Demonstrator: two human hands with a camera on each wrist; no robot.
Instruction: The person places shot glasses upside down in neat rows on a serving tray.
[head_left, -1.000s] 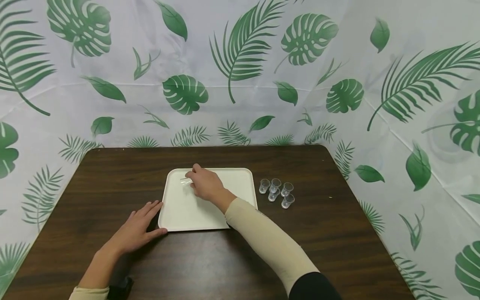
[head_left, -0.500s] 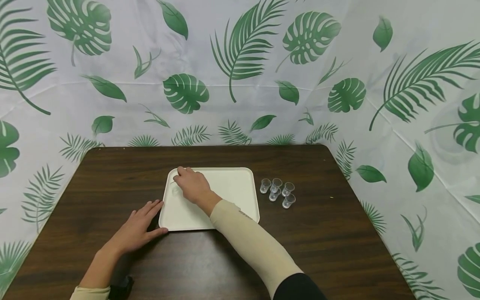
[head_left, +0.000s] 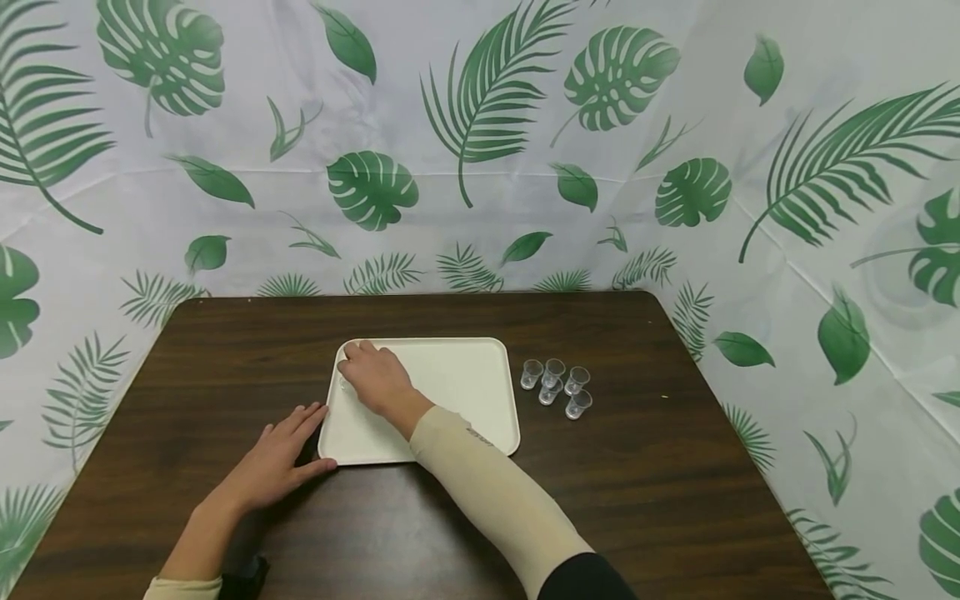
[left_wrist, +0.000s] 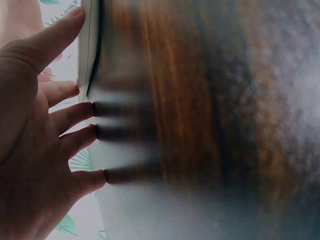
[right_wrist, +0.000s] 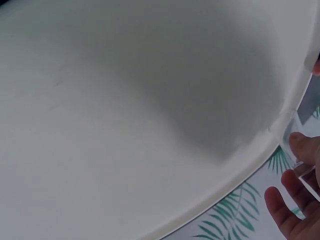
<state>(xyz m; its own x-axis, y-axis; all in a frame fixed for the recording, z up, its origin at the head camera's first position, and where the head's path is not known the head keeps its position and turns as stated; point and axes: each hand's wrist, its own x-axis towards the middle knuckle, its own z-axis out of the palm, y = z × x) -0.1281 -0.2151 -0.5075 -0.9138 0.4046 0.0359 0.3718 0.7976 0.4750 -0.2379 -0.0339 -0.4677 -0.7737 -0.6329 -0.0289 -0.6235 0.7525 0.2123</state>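
A white tray [head_left: 450, 400] lies on the brown table. At its far left corner my right hand [head_left: 375, 377] pinches a small clear plastic cup [right_wrist: 290, 131], mostly hidden behind the hand in the head view. In the right wrist view the thumb lies against the cup, which is tilted close to the tray's rim. My left hand [head_left: 272, 458] rests at the tray's near left corner, fingers spread and nearly straight. The thumb of that left hand [left_wrist: 35, 115] touches the tray edge [left_wrist: 89, 45] in the left wrist view, and some fingertips meet the table.
Several more clear cups [head_left: 551, 392] stand in a close group on the table, right of the tray. A leaf-printed curtain [head_left: 480, 150] hangs behind the table [head_left: 645, 500] and along its sides.
My right hand has moved left across the tray with the cup, to the far left corner. The left hand and the grouped cups have stayed in place.
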